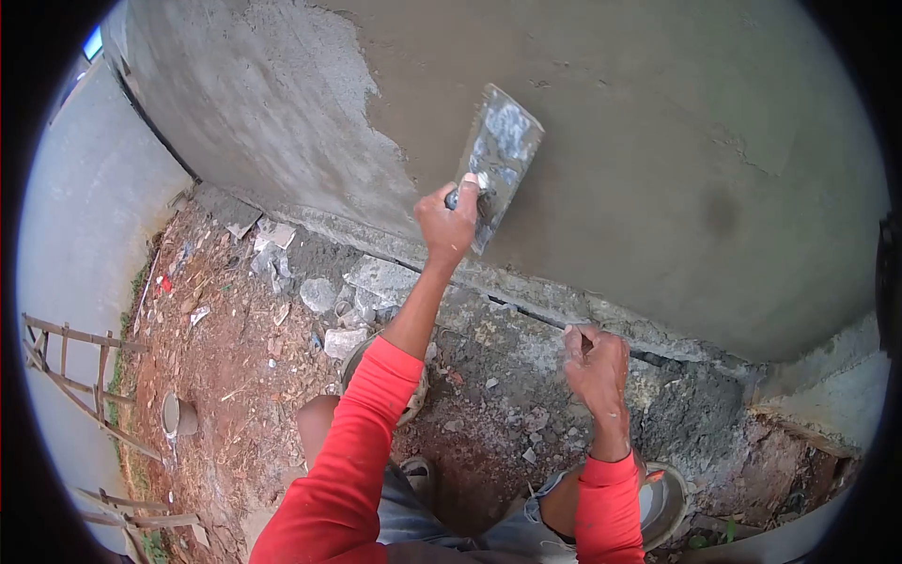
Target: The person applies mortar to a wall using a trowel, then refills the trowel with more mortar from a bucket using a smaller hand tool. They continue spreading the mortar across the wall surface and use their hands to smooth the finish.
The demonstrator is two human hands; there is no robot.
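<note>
My left hand (448,224) is wrapped round the handle of a plastering trowel (504,160), whose flat rectangular blade is smeared with grey mortar. The blade lies at or very close to the wet plastered wall (658,188), tilted, with its long side running up the wall. Lower and to the right, my right hand (598,368) is closed with curled fingers, in front of the wall's base. Whatever it may hold is hidden. Darker fresh plaster surrounds the trowel, and a paler rough patch (282,85) lies to its left.
A bucket (673,517) stands by my right knee, and another container (413,404) is partly behind my left forearm. Broken rubble (319,294) lines the wall's foot. Farther left are a small bucket (186,416) and wooden frames (94,367) against a pale wall.
</note>
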